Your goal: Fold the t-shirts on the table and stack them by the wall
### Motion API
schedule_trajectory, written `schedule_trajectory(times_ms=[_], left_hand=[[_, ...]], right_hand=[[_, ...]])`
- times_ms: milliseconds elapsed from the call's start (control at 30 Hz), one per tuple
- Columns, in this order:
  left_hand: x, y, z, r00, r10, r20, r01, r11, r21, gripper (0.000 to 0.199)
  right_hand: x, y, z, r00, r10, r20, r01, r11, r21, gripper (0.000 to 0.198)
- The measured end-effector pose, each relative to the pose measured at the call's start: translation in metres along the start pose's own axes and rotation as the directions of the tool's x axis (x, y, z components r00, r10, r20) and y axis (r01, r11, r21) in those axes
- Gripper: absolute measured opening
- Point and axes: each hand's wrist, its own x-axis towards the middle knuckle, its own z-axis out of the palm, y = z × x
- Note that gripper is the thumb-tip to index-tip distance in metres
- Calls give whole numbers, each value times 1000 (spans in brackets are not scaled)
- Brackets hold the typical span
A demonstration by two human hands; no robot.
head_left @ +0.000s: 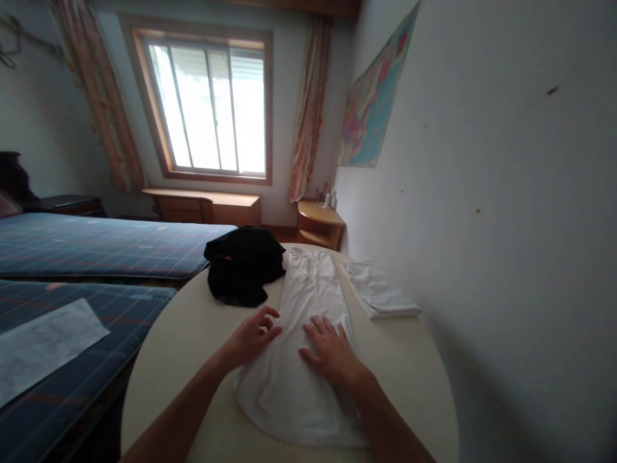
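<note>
A white garment (308,386) lies spread lengthwise on a round cream table (164,386), with a gathered, narrower end away from me and a wide rounded hem towards me. Its exact kind I cannot tell. My right hand (330,350) rests flat on the middle of the cloth, fingers spread. At the garment's left edge is my left hand (253,334), its fingers curved and apart, with nothing held between them. Beyond that hand sits a crumpled black cloth (245,263). A folded white cloth (383,289) lies to the right of the garment.
A wall (506,257) stands close on the right, with a map (376,96) on it. Beds with blue plaid mattresses (116,244) are at the left, a paper sheet (48,347) on the nearer one. A corner shelf (318,215) and a low desk (231,202) stand behind the table.
</note>
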Motion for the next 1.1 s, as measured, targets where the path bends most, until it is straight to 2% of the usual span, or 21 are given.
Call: schedule_trajectory(times_ms=[100, 200, 300, 467, 533, 600, 667, 733, 767, 833, 900, 1000, 1100], left_hand=[[-4, 3, 6, 981, 28, 191, -1, 990, -141, 46], [-10, 5, 8, 929, 46, 368, 21, 984, -176, 52], [-13, 7, 7, 897, 82, 434, 17, 976, -219, 51], [-12, 7, 11, 848, 146, 509, 94, 904, -417, 49], [-10, 4, 15, 868, 137, 478, 99, 895, -435, 46], [-6, -2, 20, 926, 90, 366, 58, 925, -375, 42], [0, -11, 24, 979, 81, 189, -38, 974, -221, 35], [6, -21, 25, 986, 159, 49, -160, 987, 7, 29], [9, -27, 25, 978, 209, 25, -210, 971, 116, 32], [14, -38, 23, 964, 264, 40, -265, 925, 272, 40], [19, -48, 22, 963, 262, 68, -268, 892, 363, 44], [24, -57, 23, 969, 229, 89, -244, 864, 441, 45], [26, -61, 24, 968, 235, 85, -247, 844, 477, 44]], right_hand=[[-2, 5, -1, 988, -92, -122, 98, 994, 41, 53], [-5, 4, -4, 952, -215, -217, 236, 969, 76, 53], [-4, -3, -3, 930, -275, -244, 300, 951, 70, 53], [1, -9, -3, 941, -260, -217, 266, 964, -3, 34], [1, -6, -4, 936, -259, -238, 272, 962, 23, 34], [-1, -2, -6, 930, -275, -242, 296, 953, 55, 33], [-5, 2, -9, 932, -290, -217, 310, 949, 63, 30], [-10, 4, -11, 933, -301, -197, 317, 946, 59, 26], [-13, 4, -12, 930, -312, -196, 329, 942, 62, 25], [-18, 3, -14, 913, -361, -191, 384, 919, 95, 29], [-22, 2, -15, 886, -438, -151, 458, 876, 149, 35], [-26, -2, -13, 837, -545, -49, 542, 813, 213, 37], [-29, -9, -10, 798, -603, -10, 588, 775, 232, 41]])
